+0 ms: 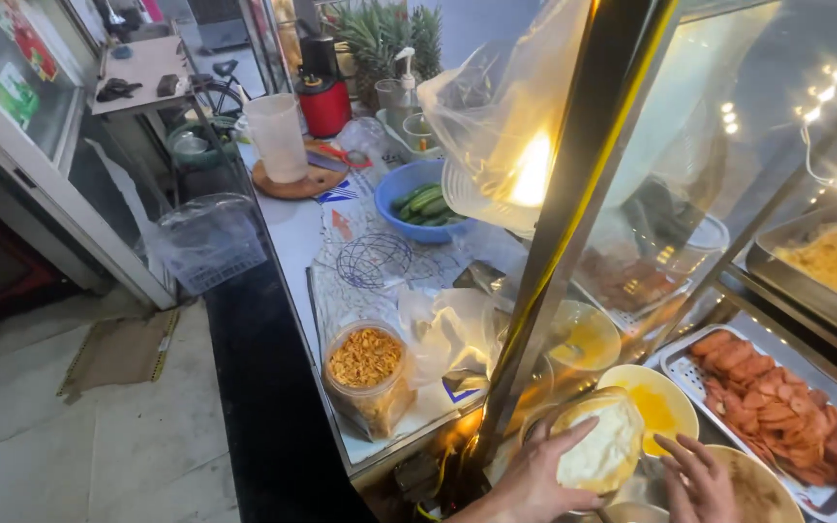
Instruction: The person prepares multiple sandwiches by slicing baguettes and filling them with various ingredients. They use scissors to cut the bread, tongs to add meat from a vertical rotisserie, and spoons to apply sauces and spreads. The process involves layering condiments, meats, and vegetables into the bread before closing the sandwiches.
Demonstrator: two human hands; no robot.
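Street stall counter, left hand gripping bun, right hand spread open, wrists cropped.

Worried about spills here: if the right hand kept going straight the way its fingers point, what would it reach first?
The right hand points up and slightly left, so it would probably first meet the yellow bowl of yellow sauce just beyond its fingertips. Depth is hard to judge from this view.

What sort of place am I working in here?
Most likely a street food stall: a glass display case holds a tray of sliced sausage, tubs of toppings crowd the counter, and the left hand holds a bread roll.
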